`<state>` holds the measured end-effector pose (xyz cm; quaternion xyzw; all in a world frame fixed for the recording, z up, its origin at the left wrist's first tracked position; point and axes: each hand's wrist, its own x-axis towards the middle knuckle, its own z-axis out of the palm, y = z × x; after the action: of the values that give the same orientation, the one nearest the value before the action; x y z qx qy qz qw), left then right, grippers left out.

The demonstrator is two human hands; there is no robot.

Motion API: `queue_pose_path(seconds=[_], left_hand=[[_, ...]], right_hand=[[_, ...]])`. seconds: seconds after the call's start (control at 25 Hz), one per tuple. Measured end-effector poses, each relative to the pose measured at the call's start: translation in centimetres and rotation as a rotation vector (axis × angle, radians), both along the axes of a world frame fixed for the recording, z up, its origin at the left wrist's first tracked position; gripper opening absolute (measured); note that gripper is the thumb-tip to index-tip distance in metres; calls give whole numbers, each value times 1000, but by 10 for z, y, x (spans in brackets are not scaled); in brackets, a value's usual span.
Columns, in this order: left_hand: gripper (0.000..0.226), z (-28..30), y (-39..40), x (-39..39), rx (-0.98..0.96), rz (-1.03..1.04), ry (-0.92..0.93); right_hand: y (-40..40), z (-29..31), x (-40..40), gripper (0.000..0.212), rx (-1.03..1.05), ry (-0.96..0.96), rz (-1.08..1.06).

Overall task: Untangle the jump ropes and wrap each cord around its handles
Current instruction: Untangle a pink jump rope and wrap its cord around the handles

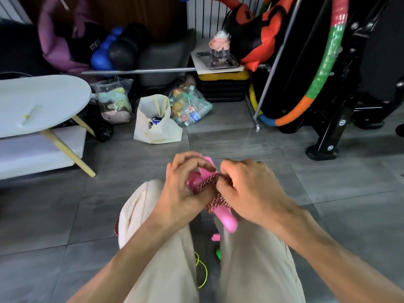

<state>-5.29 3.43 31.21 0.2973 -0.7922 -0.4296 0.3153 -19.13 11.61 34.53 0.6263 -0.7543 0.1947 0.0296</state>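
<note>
Above my knees I hold a pair of pink handles [226, 219] with a red-and-white cord [206, 184] wound around their middle. My left hand [183, 182] grips the upper part of the handles, fingers curled over the pink ends. My right hand [247, 189] pinches the cord against the wraps. A loose stretch of the red cord [116, 226] hangs beside my left knee. On the floor between my legs lie a neon green cord [202, 272], a green handle tip [218, 254] and a small pink piece [216, 237].
A white oval table [43, 101] stands at the left. Ahead on the grey tile floor sit a white paper bag [155, 125] and two clear plastic bags. A striped hoop [323, 68] and black exercise gear lean at the right.
</note>
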Motion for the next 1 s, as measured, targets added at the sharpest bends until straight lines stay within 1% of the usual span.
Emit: queue_pose_path(seconds=[0.04,0.08,0.12,0.16,0.2,0.24,0.28,0.32,0.4,0.44,0.52,0.56,0.6,0.64,0.68,0.72,0.76,0.8,0.84,0.88,0.92,1.0], left_hand=[[34,0,0,1,7,3,-39],[42,2,3,2,111,-5,-70],[47,6,6,2,279,-24,-46],[47,8,8,1,467,-69,40],[45,9,8,3,647,-122,160],[43,11,6,5,765,-164,273],[43,12,4,7,819,-202,358],[46,11,-1,8,845,-249,422],[57,12,-7,7,871,-374,519],[59,14,-8,6,866,-440,557],[55,18,-10,3,827,-529,617],[53,21,-10,1,805,-544,633],[51,19,-12,-1,784,-524,639],[49,17,-15,-4,763,-470,633],[47,12,-21,-7,740,-380,608],[47,5,-29,-10,711,-258,554],[47,-5,-37,-15,670,-109,472],[45,-18,-45,-20,625,30,381],[42,-30,-52,-27,590,125,303],[37,-43,-57,-34,579,175,256],[32,-56,-60,-41,600,190,238],[31,-77,-69,-51,727,179,247]], right_hand=[[1,-2,-2,20,-9,-111,-14],[3,-2,-4,23,-10,-243,-8],[4,0,-5,24,-23,-381,4],[6,4,-6,25,-29,-560,21],[7,8,-7,26,-32,-783,47],[9,12,-6,27,-34,-1030,76],[9,13,-5,27,-40,-1254,110],[9,15,-2,27,-50,-1437,146],[10,17,3,26,-91,-1736,200],[11,16,6,25,-118,-1877,228],[12,15,10,20,-190,-2106,307],[11,16,12,18,-225,-2155,324],[9,14,10,19,-248,-2151,293],[4,9,5,21,-240,-2111,211],[-2,1,-1,22,-206,-2016,107],[-10,-6,-7,22,-148,-1844,1],[-18,-17,-14,16,-86,-1594,-92],[-26,-28,-21,5,-10,-1357,-168],[-34,-41,-26,15,89,-1168,-190],[-41,-55,-31,31,195,-1064,-195],[-50,-69,-37,40,269,-1095,-189],[-65,-100,-46,42,356,-1290,-219]])
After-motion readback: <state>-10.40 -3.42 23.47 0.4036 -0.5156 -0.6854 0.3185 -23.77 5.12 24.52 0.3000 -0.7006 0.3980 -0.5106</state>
